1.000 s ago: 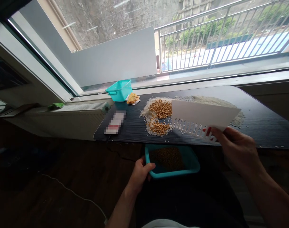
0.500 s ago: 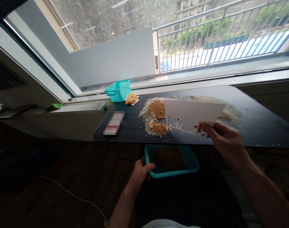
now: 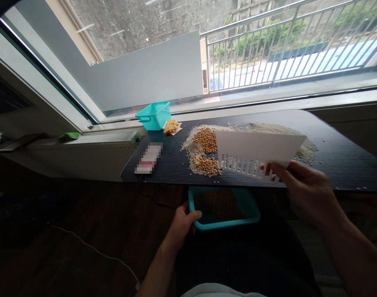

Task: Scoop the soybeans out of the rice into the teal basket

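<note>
My right hand (image 3: 309,185) grips a flat white slotted scraper (image 3: 258,144) by its right end, with the slots along the lower edge. It hangs over the dark table, partly covering the grains behind it. Left of the scraper lie round yellow soybeans (image 3: 206,163) mixed with white rice (image 3: 191,142). A larger heap of rice (image 3: 306,150) spreads out behind and to the right. My left hand (image 3: 185,225) is closed on the left rim of a teal plastic basin (image 3: 227,226), thumb on top. Soybeans (image 3: 222,202) fill part of the basin, which sits below the table's front edge.
A second teal basin (image 3: 155,117) stands at the table's back left, beside a folded yellow cloth (image 3: 172,126). A blurred-out flat object (image 3: 149,159) with a cable lies on the dark table (image 3: 176,165). Behind are a radiator (image 3: 107,142) and a window.
The scraper has moved slightly right and toward me in my right hand. My left hand keeps hold of the basin, and the view has shifted very slightly.
</note>
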Tool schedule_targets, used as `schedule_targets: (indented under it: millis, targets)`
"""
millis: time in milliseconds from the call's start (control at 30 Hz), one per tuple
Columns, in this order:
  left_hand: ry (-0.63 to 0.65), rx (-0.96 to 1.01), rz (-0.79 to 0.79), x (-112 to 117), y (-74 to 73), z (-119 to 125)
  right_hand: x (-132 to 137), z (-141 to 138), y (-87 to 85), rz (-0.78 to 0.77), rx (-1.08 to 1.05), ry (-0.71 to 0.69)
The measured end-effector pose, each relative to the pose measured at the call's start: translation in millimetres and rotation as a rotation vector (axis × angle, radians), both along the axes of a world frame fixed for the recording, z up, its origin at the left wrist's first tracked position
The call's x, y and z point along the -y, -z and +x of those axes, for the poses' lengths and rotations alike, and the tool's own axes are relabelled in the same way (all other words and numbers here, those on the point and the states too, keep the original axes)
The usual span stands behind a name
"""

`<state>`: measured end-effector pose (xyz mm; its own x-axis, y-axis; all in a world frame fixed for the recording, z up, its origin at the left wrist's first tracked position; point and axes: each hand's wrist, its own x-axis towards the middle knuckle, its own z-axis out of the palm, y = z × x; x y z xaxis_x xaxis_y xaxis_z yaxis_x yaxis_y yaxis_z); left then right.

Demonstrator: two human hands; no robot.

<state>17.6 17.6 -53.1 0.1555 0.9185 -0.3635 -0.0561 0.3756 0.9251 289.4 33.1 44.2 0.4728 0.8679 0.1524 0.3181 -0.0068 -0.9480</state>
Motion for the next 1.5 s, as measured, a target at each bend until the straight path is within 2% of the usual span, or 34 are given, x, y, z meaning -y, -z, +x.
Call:
schedule_targets:
  millis: [133,333,600,767,900,1233,1500]
  targets:
    - [0.01,0.003,0.001,0,1.8,0,-4,3,3.7,-0.026,-0.001,0.044]
    - [0.004,0.005,-0.003,-1,4.9,-1,-4,-1,10.0,-0.041,-0.03,-0.009]
    - [0.008,-0.008,0.001,0,2.6,-1,-9,-2,14.2,-0.021,-0.082,-0.011]
    - [0.011,0.008,0.01,0,4.9,-2,-6,-6,11.0,-0.041,-0.106,-0.073]
    - [-0.002,0.019,0.02,0,6.6,-2,0,-4,7.3,-0.034,-0.114,-0.05]
    - [0.002,0.017,-0.001,0,4.3,-1,5,6,16.8,-0.056,-0.175,-0.062]
    - [0.009,0.021,0.02,0,-1.0,0,-1,3,15.2,-0.063,-0.19,-0.065]
